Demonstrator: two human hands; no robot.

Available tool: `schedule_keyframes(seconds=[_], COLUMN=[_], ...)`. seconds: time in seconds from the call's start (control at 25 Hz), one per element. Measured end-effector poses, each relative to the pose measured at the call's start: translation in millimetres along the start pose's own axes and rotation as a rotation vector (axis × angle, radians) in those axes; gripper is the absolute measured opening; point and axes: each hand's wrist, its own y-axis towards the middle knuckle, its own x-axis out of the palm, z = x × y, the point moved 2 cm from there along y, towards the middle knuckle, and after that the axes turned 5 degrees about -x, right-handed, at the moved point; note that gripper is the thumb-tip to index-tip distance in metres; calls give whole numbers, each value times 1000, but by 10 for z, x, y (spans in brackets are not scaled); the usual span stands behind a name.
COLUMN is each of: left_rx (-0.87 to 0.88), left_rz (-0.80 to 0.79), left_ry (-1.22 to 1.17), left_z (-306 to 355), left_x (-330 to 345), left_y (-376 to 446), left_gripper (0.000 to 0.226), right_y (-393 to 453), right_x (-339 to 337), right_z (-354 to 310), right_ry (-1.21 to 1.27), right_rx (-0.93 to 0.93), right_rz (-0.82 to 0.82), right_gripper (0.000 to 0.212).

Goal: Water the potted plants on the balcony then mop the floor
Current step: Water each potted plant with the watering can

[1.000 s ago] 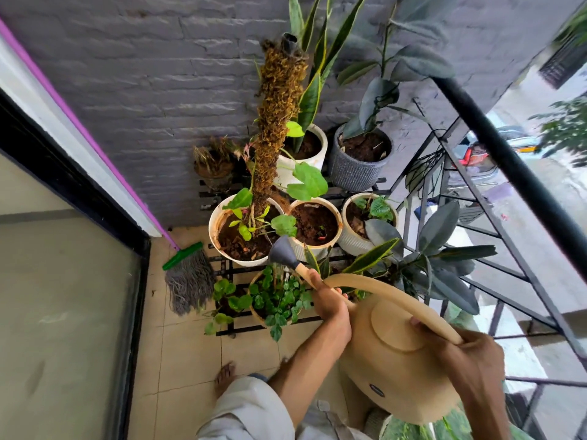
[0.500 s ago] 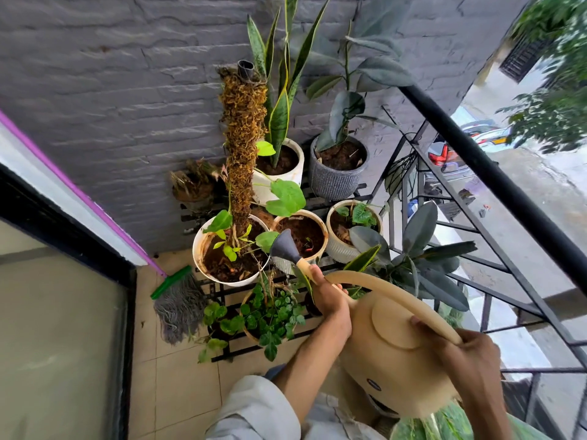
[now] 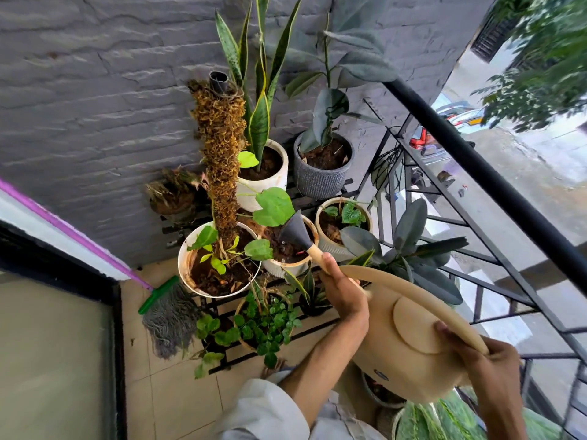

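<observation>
— Water is going where, can you see?

— The beige watering can (image 3: pixel 409 347) is tilting forward, and its dark rose (image 3: pixel 296 234) is hanging just over the soil of the middle pot (image 3: pixel 290 249) on the black plant stand (image 3: pixel 320 198). The drops themselves I cannot tell.

— And the hands?

— The left hand (image 3: pixel 344 292) is closing around the thin spout, just behind the rose. The right hand (image 3: pixel 482 365) is gripping the back end of the long curved handle, fingers wrapped over it.

— What is standing around that pot?

— On its left, touching it, a white pot (image 3: pixel 219 265) with a moss pole (image 3: pixel 220 160). On its right, a ribbed pale pot (image 3: pixel 343 230) with small leaves. Behind them, a snake plant (image 3: pixel 257 100) in a white pot and a grey pot (image 3: pixel 320 173) beside it.

— The mop?

— The mop (image 3: pixel 168 315) is leaning at the grey brick wall (image 3: pixel 95 90), its grey head lying on the tiled floor (image 3: pixel 171 392), left of the stand. The black railing (image 3: pixel 476 173) is running along the right side.
</observation>
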Motion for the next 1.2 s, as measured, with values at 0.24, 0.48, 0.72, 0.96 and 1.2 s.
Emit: schedule_keyframes(seconds=[0.24, 0.48, 0.72, 0.96, 1.2], left_rx=[-97, -248, -387, -425, -429], left_rz=[-108, -165, -230, -191, -137], left_ry=[151, 220, 310, 373, 382], left_z=[-44, -373, -483, -655, -544], left_x=[149, 101, 14, -30, -6], left_y=[-47, -13, 93, 281, 313], left_gripper=[76, 115, 74, 132, 141], right_y=[-197, -548, -825, -899, -848], right_x=[-60, -62, 74, 253, 302], right_z=[44, 233, 176, 67, 20], right_ry=[14, -22, -42, -190, -259], right_rx=[85, 163, 276, 308, 266], right_rz=[136, 265, 415, 429, 427], right_gripper=[15, 13, 23, 36, 42])
